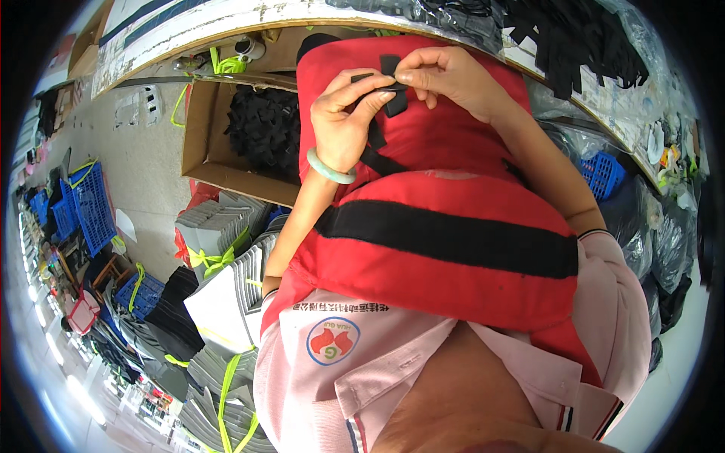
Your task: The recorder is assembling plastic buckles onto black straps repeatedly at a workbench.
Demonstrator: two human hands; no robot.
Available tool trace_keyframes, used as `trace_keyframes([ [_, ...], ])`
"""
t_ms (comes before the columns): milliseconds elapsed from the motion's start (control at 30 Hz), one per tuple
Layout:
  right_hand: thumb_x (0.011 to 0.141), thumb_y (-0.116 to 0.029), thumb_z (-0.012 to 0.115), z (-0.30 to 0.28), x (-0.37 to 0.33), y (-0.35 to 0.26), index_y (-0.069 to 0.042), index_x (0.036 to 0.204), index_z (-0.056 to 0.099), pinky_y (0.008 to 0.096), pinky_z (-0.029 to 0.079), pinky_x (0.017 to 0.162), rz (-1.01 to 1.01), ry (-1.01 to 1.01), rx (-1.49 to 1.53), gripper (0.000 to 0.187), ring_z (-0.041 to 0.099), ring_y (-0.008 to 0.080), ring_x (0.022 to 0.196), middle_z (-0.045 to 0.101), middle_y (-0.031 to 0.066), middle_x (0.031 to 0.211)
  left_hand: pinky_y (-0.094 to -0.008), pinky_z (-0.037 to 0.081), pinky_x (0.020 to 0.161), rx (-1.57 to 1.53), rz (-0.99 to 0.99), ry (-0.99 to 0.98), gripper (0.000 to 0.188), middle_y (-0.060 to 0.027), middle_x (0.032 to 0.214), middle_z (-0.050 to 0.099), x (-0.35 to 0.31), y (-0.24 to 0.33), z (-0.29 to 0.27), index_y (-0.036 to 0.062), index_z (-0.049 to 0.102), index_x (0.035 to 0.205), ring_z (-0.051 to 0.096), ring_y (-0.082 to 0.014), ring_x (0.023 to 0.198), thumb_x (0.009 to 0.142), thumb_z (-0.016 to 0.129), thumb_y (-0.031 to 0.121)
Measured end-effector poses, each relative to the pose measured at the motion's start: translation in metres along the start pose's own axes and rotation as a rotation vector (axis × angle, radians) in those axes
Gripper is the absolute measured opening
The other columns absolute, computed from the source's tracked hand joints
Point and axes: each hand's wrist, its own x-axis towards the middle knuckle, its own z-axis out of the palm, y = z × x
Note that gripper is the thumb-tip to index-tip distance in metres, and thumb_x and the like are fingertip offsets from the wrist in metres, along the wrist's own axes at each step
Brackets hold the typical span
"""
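Observation:
Over my lap, the fingertips of both hands meet on a short black fabric strap (391, 64). My left hand (340, 121) is closed, pinching it between thumb and fingers from the left side. From the right, my right hand (449, 81) also pinches it, thumb and index finger pressed together by the left fingertips. Parts of the strap stick out above and below the fingers, and its middle is hidden by them. A longer black strip (376, 136) hangs below my left fingers, against the red apron (453, 143); whether it joins the held strap I cannot tell.
An open cardboard box (202, 136) of black fabric pieces stands left of my lap. Below it are stacks of grey sheets (215, 226) tied with yellow-green bands. A worktable (162, 47) runs ahead, with black straps (581, 45) piled at right. Blue baskets (92, 208) stand far left.

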Motion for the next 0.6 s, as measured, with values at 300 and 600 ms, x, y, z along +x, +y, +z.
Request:
trace_keyframes([
  [300, 0.091, -0.028, 0.064, -0.003, 0.004, 0.005, -0.003, 0.097, 0.068, 0.0203, 0.048, 0.067, -0.126, 0.138, -0.003, 0.027, 0.058, 0.0063, 0.074, 0.064, 0.002, 0.083, -0.0258, 0.05, 0.077, 0.025, 0.057, 0.029, 0.021, -0.0097, 0.097, 0.066, -0.005, 0.001, 0.003, 0.0013, 0.072, 0.095, 0.063, -0.0167, 0.087, 0.075, 0.071, -0.005],
  [600, 0.091, -0.027, 0.063, -0.004, 0.004, 0.01, -0.003, 0.093, 0.067, 0.019, 0.046, 0.064, -0.048, -0.042, 0.008, 0.024, 0.057, 0.0064, 0.068, 0.062, 0.0007, 0.076, -0.0267, 0.05, 0.078, 0.034, 0.07, 0.021, 0.019, -0.0101, 0.1, 0.066, -0.006, -0.004, 0.005, 0.0008, 0.072, 0.093, 0.063, -0.0176, 0.089, 0.076, 0.07, -0.005],
])
